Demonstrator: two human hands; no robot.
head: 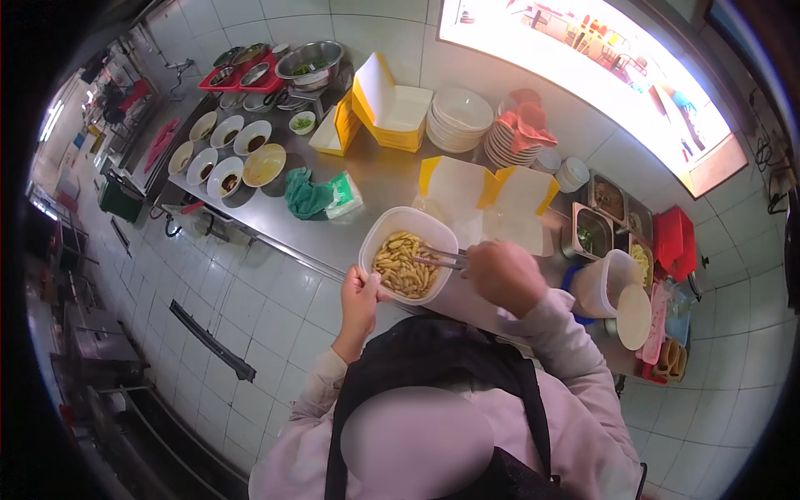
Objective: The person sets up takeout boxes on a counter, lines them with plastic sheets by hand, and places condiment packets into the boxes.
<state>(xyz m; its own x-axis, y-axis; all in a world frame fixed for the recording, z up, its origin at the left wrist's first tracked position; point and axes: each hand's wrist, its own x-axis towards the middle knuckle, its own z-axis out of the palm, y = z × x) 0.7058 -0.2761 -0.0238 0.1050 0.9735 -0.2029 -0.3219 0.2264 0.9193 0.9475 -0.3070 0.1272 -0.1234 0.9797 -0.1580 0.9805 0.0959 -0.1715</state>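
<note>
My left hand (pixel 362 292) grips the near left rim of a white plastic tub (pixel 439 230), held tilted above the near edge of the steel counter (pixel 275 222). Inside lie many yellowish-brown pieces of food (pixel 406 265) that look like pickled peppers, though I cannot be sure. In my right hand (pixel 505 272) are metal tongs (pixel 459 257), their tips down among the pieces. Whether the tips pinch any piece is too small to tell. Just beyond the tub stand two open paper takeaway boxes (pixel 465 178), white inside with yellow corners.
Several bowls with dark sauce (pixel 253 139) stand at the left. Stacked yellow boxes (pixel 394 119) and white bowls (pixel 459 119) line the wall. A green cloth (pixel 307 195) lies beside a plastic packet (pixel 342 195). Steel food pans (pixel 590 231) and a tall plastic container (pixel 600 284) are to the right.
</note>
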